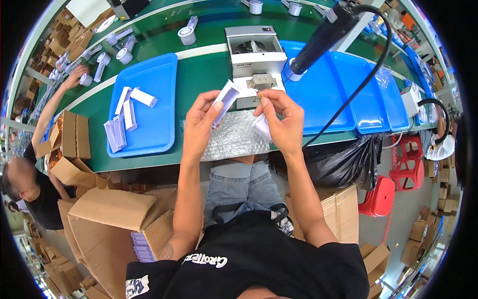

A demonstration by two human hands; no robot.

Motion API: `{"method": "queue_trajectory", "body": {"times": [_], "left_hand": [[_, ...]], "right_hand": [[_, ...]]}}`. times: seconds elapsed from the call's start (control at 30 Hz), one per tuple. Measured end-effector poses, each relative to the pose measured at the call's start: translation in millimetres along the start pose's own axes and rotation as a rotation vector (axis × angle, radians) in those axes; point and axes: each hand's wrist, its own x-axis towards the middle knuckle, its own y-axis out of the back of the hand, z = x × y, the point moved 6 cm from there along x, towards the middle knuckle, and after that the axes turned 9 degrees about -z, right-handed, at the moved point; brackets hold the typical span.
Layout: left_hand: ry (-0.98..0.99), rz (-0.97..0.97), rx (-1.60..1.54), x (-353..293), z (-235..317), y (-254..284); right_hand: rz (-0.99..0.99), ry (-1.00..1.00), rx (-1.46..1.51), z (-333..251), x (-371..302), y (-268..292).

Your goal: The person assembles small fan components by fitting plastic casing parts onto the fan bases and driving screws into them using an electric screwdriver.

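Observation:
Between the thumb and fingers of my left hand (199,124) is a long, pale lavender plastic handle shell (227,101), tilted with its hollow side showing. My right hand (286,122) grips a round white plastic part (261,127) low in the palm. Its thumb and forefinger pinch a thin wire-like end (259,94), too small to make out fully. Both hands are raised over a sheet of bubble wrap (231,139) at the bench's near edge. Just beyond them stands a grey-and-white bench machine (256,66) with a metal bracket on its front.
Several similar shells lie in the left blue tray (162,94). More blue trays (318,112) sit on the right, under a black cylindrical tool (323,37) with a cable. Assembled parts (187,36) rest on the green belt; a co-worker's hand (77,75) reaches there. Cardboard boxes (112,209) flank my legs.

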Motion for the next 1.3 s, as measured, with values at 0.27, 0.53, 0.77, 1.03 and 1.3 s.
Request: {"method": "queue_trajectory", "body": {"times": [0.27,0.53,0.77,1.03,1.3], "left_hand": [[0.066,0.003,0.234,-3,11,8],[-0.082,-0.106,0.534,6,53,4],[-0.042,-0.3,0.913,25,90,-13],[-0.075,-0.179,0.511,-11,29,-31],[-0.232,-0.182,0.647,-25,-11,-48]], "right_hand": [[-0.246,0.217,-0.467,-7,8,-6],[-0.331,0.148,-0.11,12,-8,-27],[-0.282,0.146,-0.062,33,-9,-47],[0.05,0.015,0.303,60,-22,-30],[0.051,-0.034,0.041,59,-29,-2]]}}
